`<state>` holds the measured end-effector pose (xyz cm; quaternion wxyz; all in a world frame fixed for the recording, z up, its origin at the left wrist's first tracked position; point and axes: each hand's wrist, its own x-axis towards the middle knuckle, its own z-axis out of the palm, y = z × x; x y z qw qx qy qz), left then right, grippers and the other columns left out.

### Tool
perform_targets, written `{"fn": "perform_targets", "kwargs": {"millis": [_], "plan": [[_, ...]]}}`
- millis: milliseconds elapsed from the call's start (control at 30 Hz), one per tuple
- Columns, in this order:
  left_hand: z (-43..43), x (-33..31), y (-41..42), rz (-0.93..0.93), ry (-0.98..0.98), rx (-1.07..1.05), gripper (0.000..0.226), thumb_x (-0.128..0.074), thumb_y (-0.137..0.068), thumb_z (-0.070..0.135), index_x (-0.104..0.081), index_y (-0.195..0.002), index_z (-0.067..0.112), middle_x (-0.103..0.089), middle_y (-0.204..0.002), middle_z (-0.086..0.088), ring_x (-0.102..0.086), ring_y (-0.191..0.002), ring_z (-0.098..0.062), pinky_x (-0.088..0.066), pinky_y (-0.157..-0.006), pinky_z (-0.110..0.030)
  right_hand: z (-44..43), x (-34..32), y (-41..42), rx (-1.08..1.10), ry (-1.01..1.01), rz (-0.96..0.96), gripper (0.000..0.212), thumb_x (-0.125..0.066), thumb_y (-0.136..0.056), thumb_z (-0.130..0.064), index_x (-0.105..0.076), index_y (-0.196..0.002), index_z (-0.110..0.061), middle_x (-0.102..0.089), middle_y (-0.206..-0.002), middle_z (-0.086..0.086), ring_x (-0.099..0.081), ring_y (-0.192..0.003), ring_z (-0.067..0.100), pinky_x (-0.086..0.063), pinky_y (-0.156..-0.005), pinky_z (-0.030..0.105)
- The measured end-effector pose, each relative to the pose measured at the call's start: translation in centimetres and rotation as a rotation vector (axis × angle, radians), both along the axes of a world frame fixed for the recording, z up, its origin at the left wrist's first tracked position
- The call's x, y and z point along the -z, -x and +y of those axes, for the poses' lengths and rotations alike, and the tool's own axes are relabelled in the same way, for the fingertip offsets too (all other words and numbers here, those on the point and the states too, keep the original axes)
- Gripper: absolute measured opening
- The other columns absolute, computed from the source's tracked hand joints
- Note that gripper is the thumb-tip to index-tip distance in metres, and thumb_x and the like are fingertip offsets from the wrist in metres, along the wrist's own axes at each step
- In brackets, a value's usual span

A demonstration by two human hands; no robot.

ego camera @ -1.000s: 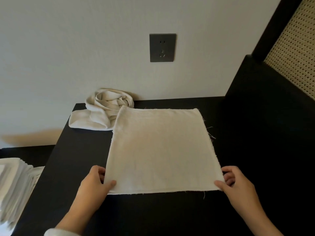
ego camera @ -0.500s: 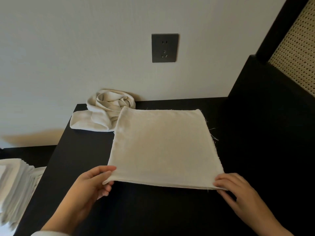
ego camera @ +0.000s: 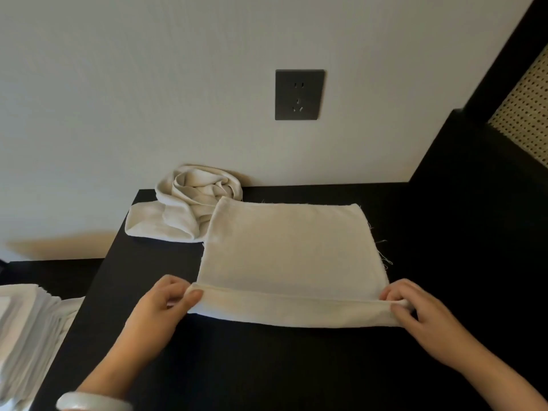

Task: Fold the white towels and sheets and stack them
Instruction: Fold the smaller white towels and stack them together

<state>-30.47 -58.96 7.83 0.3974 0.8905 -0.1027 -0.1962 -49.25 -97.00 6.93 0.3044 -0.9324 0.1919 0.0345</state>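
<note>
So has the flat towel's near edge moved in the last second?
Yes. The left hand and right hand have rolled the near edge of the flat towel toward the wall socket; its far edge stays beside the crumpled towel.

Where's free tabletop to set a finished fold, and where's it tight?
Bare table: the near strip in front of the flat towel, between left hand and right hand; the stretch right of it up to the black side panel; a strip left of it, below the crumpled towel. Crowded: back-left corner, where the crumpled towel meets the flat one.
</note>
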Motion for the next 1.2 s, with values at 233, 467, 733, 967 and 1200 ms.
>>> {"fn": "perform_targets", "kwargs": {"millis": [233,467,733,967,1200], "plan": [[-5.5,-0.3,-8.5,0.018,0.209,-0.202,0.02,-0.056,-0.095,0.044,-0.069,-0.099,0.029,-0.069,-0.095,0.002,-0.065,-0.093,-0.02,-0.054,-0.086,-0.043,-2.9,-1.9,-11.9,0.372,-0.237,-0.23,0.015,-0.062,-0.094,-0.029,-0.058,-0.108,-0.026,-0.065,-0.103,-0.004,-0.064,-0.086,0.01,-0.048,-0.063,0.028],[-8.2,3.6,-11.3,-0.088,-0.059,-0.108,0.016,-0.057,-0.094,0.047,-0.051,-0.101,0.034,-0.059,-0.091,0.015,-0.056,-0.08,-0.002,-0.038,-0.062,-0.016,-4.0,4.4,-15.5,0.442,-0.039,-0.013,0.06,-0.07,-0.089,-0.027,-0.04,-0.14,-0.029,-0.054,-0.134,0.004,-0.053,-0.101,0.015,-0.043,-0.079,0.03],[-5.5,5.0,-6.4,-0.158,-0.061,-0.167,0.025,-0.05,-0.098,0.041,-0.052,-0.081,0.023,-0.061,-0.071,-0.003,-0.059,-0.064,-0.015,-0.046,-0.057,-0.028,0.6,4.4,-11.1,0.398,0.418,-0.05,0.034,-0.04,-0.101,-0.035,-0.046,-0.131,-0.02,-0.056,-0.123,0.003,-0.051,-0.07,0.013,-0.035,-0.055,0.026],[-0.7,5.0,1.0,-0.099,-0.083,-0.183,0.021,-0.047,-0.098,0.043,-0.05,-0.084,0.028,-0.062,-0.068,-0.002,-0.058,-0.063,-0.014,-0.046,-0.059,-0.028,3.8,2.7,-5.5,0.369,0.314,0.142,0.035,-0.039,-0.102,-0.04,-0.044,-0.135,-0.031,-0.052,-0.126,-0.008,-0.042,-0.084,0.003,-0.036,-0.071,0.019],[-1.3,1.8,0.4,-0.263,0.011,-0.21,0.02,-0.046,-0.098,0.043,-0.05,-0.084,0.031,-0.063,-0.075,0.007,-0.059,-0.071,-0.001,-0.044,-0.056,-0.025,2.8,0.2,-5.5,0.489,0.077,-0.19,0.006,-0.058,-0.095,-0.031,-0.052,-0.096,-0.029,-0.054,-0.083,-0.011,-0.048,-0.072,0.006,-0.035,-0.06,0.03]]}}
